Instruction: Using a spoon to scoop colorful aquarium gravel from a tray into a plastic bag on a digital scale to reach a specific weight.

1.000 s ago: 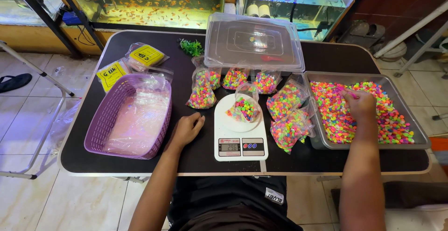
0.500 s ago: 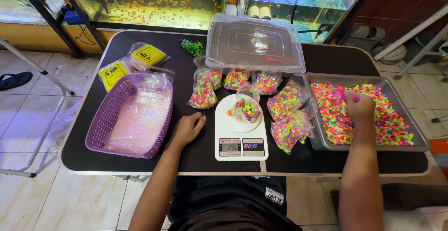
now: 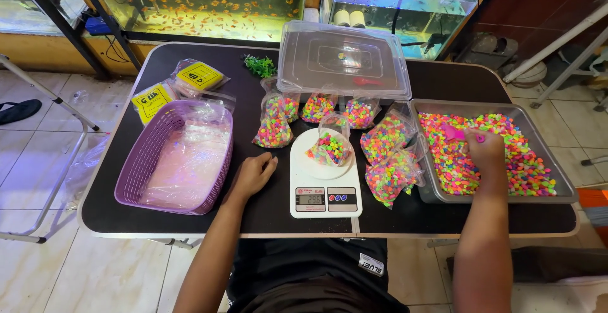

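Observation:
My left hand rests flat on the black table with its fingers loosely apart, between a purple basket and a white digital kitchen scale. An open clear bag of multicoloured gravel sits on the scale's round plate. My right hand is over a grey metal tray filled with bright multicoloured gravel. It grips a small pink scoop whose bowl lies on the gravel.
Several filled gravel bags lie between scale and tray. A clear lidded plastic box stands behind them, with a small green plastic plant and yellow-labelled packets to its left. The basket holds clear plastic bags. Fish tanks line the back.
My right hand has shifted slightly left and nearer over the tray with the pink scoop. My left hand has stayed on the table.

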